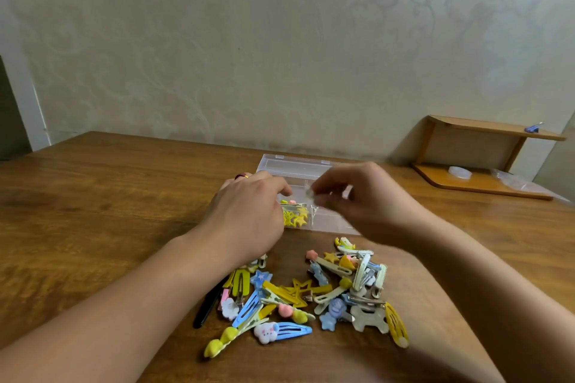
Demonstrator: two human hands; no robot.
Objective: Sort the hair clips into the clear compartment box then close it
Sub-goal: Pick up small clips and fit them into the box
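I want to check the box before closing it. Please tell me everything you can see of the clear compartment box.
The clear compartment box is a shallow rectangular case that looks like transparent plastic. It lies flat on the wooden table, beyond the pile of loose clips. Its lid is open, folded back toward the wall. Thin clear dividers split it into compartments; one on the left holds yellow star clips. Both hands hover over it, the left hand hiding its left part. Whether either touches it cannot be told.
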